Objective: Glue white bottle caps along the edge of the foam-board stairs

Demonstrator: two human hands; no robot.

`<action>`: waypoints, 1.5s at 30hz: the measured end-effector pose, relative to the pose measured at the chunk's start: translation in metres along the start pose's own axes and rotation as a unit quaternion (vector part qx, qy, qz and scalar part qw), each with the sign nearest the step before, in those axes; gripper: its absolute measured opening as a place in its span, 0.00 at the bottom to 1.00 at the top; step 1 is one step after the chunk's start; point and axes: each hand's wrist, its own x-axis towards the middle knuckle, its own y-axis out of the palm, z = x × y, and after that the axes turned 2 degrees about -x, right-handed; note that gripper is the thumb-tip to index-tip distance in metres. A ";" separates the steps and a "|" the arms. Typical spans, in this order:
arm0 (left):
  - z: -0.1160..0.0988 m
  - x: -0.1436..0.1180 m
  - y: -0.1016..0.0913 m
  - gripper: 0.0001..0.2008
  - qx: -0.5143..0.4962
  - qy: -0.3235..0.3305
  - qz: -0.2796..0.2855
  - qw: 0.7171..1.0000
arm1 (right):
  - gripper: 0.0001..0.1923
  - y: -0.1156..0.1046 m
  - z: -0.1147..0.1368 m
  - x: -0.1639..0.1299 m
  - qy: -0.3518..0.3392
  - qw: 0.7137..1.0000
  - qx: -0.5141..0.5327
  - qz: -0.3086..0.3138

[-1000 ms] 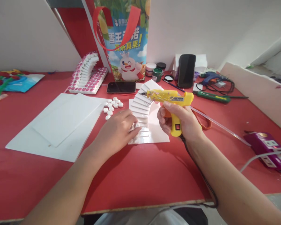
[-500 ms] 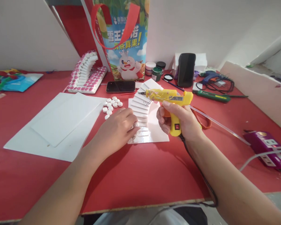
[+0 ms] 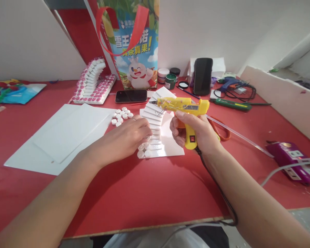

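Observation:
My right hand (image 3: 196, 129) is wrapped round the handle of a yellow hot glue gun (image 3: 182, 104), whose nozzle points left above a white stepped model (image 3: 155, 120). Stringy glue clings to the gun's barrel, and its switch glows red. My left hand (image 3: 130, 136) bends over the model's left edge with its fingertips closed on a small white round piece (image 3: 147, 138), mostly hidden under them. Several like pieces (image 3: 141, 153) sit on the model's near left corner. Beyond this hand lies a group of loose white round pieces (image 3: 121, 115) on the red table.
White sheets (image 3: 41, 155) lie at left. Behind stand a finished-looking pink-and-white stepped model (image 3: 93, 82), a printed bag (image 3: 136, 51), two phones (image 3: 131, 96) (image 3: 203, 75) and paint jars (image 3: 170, 81). A green-handled tool (image 3: 232, 104) and purple power strip (image 3: 291, 160) are at right.
My left hand has shifted slightly up and left, uncovering several white round pieces at the model's near corner. The glue gun stays in my right hand; the whole view has shifted a little.

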 end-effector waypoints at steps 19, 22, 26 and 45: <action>0.003 0.000 0.002 0.08 -0.033 0.007 0.017 0.999 | 0.16 -0.002 -0.001 0.001 -0.003 1.000 0.016 0.011; 0.003 0.000 0.006 0.09 -0.031 0.008 0.008 0.999 | 0.15 -0.002 -0.001 0.001 -0.003 1.000 0.022 0.011; -0.001 -0.002 0.007 0.11 -0.030 0.010 -0.005 0.999 | 0.14 -0.002 -0.002 0.001 -0.003 0.999 0.034 0.004; -0.001 -0.014 0.022 0.11 -0.109 -0.037 -0.165 0.980 | 0.17 -0.004 -0.002 0.003 -0.001 0.999 0.035 0.019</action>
